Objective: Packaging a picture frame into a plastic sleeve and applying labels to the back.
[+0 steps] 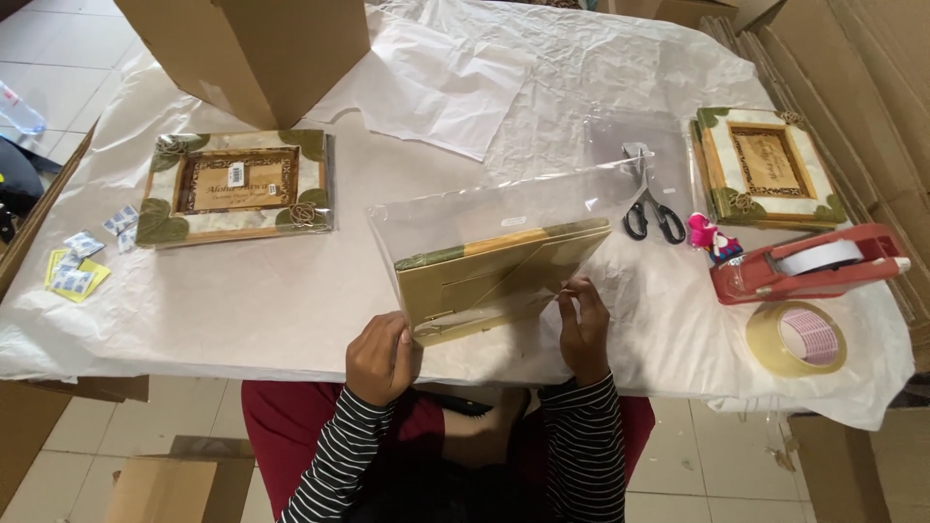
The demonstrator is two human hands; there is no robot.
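From my feed: gold rectangular picture frame [489,281] sits inside clear plastic sleeve [504,208], near table edge, front face hidden. Left hand [381,356] closed round sleeve's near-left corner, right hand [584,324] pinching its right edge.

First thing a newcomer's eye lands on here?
The gold frame in a clear bag at centre, tilted up, left hand at its lower corner and right hand at its lower right edge. Next, the red tape dispenser at right, with black scissors beside it, and two ornate frames, one far left, one far right.
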